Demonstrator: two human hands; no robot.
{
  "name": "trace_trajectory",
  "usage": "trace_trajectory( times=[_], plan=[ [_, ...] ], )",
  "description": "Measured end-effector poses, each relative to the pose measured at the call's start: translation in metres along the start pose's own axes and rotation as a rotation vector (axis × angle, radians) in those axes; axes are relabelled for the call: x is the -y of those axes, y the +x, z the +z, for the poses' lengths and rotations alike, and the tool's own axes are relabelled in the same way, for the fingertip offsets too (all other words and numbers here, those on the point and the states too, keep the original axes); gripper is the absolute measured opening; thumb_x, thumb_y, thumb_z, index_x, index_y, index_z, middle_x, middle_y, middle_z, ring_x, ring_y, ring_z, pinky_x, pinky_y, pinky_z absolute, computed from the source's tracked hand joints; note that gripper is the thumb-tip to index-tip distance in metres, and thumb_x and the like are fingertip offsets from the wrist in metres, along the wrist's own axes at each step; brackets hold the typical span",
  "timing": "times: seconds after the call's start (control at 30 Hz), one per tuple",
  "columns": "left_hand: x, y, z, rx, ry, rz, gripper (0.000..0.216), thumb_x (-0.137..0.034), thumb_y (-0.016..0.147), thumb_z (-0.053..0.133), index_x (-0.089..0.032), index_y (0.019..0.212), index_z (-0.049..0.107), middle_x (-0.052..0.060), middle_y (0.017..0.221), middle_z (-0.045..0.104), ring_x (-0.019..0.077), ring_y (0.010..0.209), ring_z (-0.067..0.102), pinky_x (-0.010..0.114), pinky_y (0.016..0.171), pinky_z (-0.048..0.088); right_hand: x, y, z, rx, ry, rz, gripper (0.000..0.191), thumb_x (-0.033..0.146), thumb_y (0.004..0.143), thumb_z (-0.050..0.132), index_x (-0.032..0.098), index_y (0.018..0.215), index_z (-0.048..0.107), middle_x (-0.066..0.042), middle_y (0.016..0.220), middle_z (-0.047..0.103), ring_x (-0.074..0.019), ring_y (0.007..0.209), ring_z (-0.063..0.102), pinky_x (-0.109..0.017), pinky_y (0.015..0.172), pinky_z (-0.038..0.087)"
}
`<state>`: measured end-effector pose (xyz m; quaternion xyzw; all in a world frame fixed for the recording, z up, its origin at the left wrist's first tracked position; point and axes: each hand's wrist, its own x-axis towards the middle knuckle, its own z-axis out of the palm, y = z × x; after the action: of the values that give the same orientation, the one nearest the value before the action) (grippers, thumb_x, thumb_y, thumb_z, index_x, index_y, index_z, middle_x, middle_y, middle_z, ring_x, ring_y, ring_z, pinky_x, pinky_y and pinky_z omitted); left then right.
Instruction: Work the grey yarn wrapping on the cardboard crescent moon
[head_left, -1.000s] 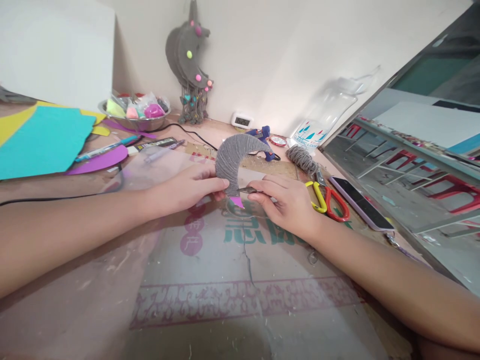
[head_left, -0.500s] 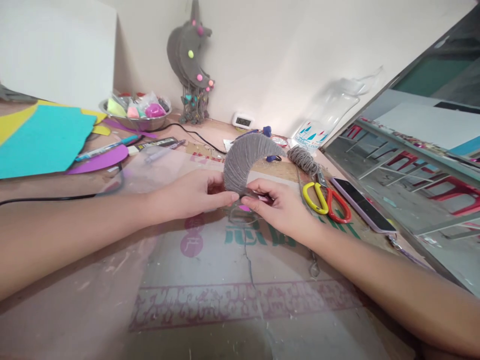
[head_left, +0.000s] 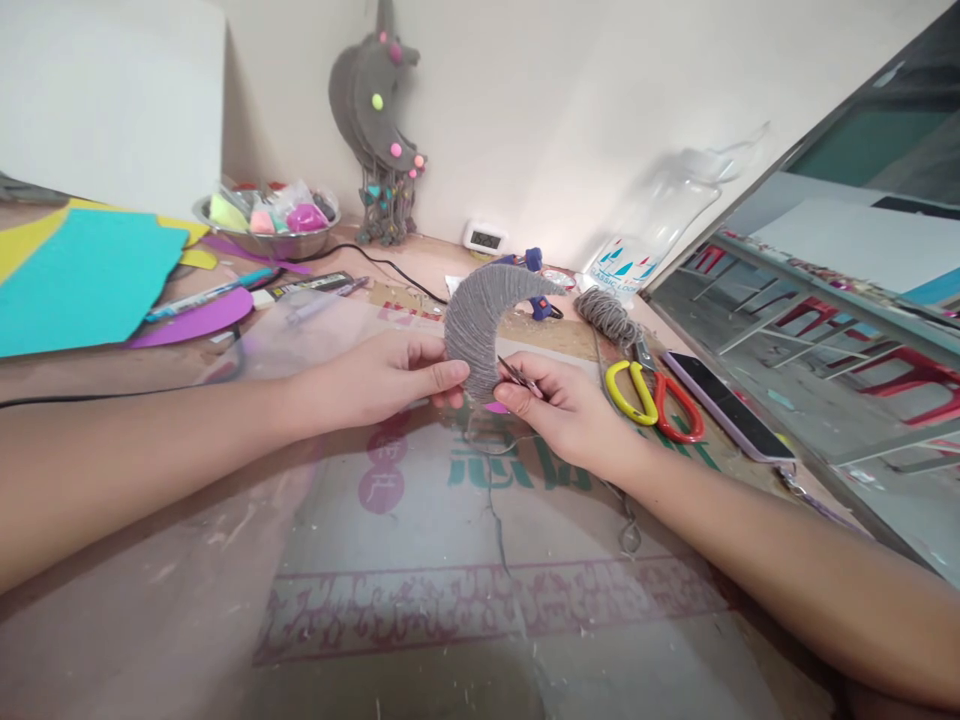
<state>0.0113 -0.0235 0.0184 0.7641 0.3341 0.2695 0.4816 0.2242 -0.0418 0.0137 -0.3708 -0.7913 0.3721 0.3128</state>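
A crescent shape wrapped in grey yarn (head_left: 484, 320) stands upright above the table's middle. My left hand (head_left: 382, 378) pinches its lower end, thumb and fingers closed on it. My right hand (head_left: 566, 405) is closed on a strand of grey yarn (head_left: 517, 375) that runs to the crescent's lower tip, where a bit of pink card shows. A loose bundle of grey yarn (head_left: 606, 315) lies behind my right hand.
Yellow-and-red scissors (head_left: 652, 400) and a phone (head_left: 726, 405) lie to the right. A glue gun (head_left: 536, 285), a plastic bottle (head_left: 652, 240) and a finished grey moon hanging (head_left: 379, 130) stand at the back. A metal bowl of pompoms (head_left: 266, 225), pens and coloured foam sheets (head_left: 82, 280) fill the left.
The crescent has shifted a little right and then tilted back upright. My right hand has gone round its lower tip and now pulls the strand out to the right.
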Motion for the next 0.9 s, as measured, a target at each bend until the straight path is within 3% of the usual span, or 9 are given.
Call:
trace_trajectory(
  times=[0.2, 0.37, 0.53, 0.73, 0.9],
  plan=[
    [-0.0019, -0.0024, -0.0006, 0.0, 0.013, -0.035, 0.026, -0.04, 0.084, 0.055, -0.016, 0.078, 0.063, 0.0, 0.071, 0.062, 0.0094, 0.059, 0.053, 0.017, 0.047, 0.039, 0.0012, -0.0012, 0.0004, 0.008, -0.015, -0.008, 0.014, 0.03, 0.09, 0.05, 0.018, 0.087, 0.055, 0.002, 0.071, 0.054, -0.008, 0.059, 0.047, -0.02, 0.052, 0.038],
    [-0.002, -0.0029, 0.0006, 0.024, -0.016, -0.068, 0.018, -0.032, 0.083, 0.056, -0.017, 0.076, 0.063, -0.001, 0.067, 0.06, 0.0092, 0.056, 0.052, 0.017, 0.046, 0.039, 0.0009, -0.0006, 0.0004, -0.004, 0.058, 0.015, 0.015, 0.033, 0.089, 0.053, 0.018, 0.086, 0.056, 0.001, 0.076, 0.059, -0.009, 0.064, 0.052, -0.021, 0.058, 0.043],
    [-0.0038, -0.0022, 0.0018, 0.039, -0.081, -0.069, 0.008, -0.023, 0.08, 0.06, -0.017, 0.078, 0.065, -0.003, 0.067, 0.062, 0.0072, 0.057, 0.052, 0.016, 0.051, 0.04, -0.0015, -0.0005, -0.0005, -0.019, 0.09, 0.033, 0.018, 0.035, 0.087, 0.056, 0.018, 0.083, 0.055, 0.003, 0.072, 0.054, -0.0083, 0.063, 0.05, -0.021, 0.06, 0.045],
    [-0.0019, -0.0029, -0.0011, -0.079, -0.1, -0.095, 0.03, -0.037, 0.088, 0.05, -0.015, 0.069, 0.061, 0.002, 0.069, 0.062, 0.0106, 0.063, 0.056, 0.018, 0.048, 0.039, -0.0037, -0.0001, -0.0017, -0.023, 0.075, 0.02, 0.019, 0.036, 0.087, 0.056, 0.017, 0.084, 0.055, 0.003, 0.071, 0.052, -0.0082, 0.062, 0.049, -0.021, 0.061, 0.046],
    [0.0011, -0.0017, -0.0007, -0.083, -0.158, -0.104, 0.031, -0.039, 0.087, 0.052, -0.014, 0.07, 0.059, 0.0, 0.066, 0.059, 0.0078, 0.055, 0.049, 0.018, 0.045, 0.036, -0.0061, 0.0007, -0.0002, -0.042, 0.027, -0.004, 0.018, 0.035, 0.088, 0.054, 0.018, 0.085, 0.054, 0.003, 0.071, 0.054, -0.0083, 0.061, 0.052, -0.022, 0.061, 0.048]
  ],
)
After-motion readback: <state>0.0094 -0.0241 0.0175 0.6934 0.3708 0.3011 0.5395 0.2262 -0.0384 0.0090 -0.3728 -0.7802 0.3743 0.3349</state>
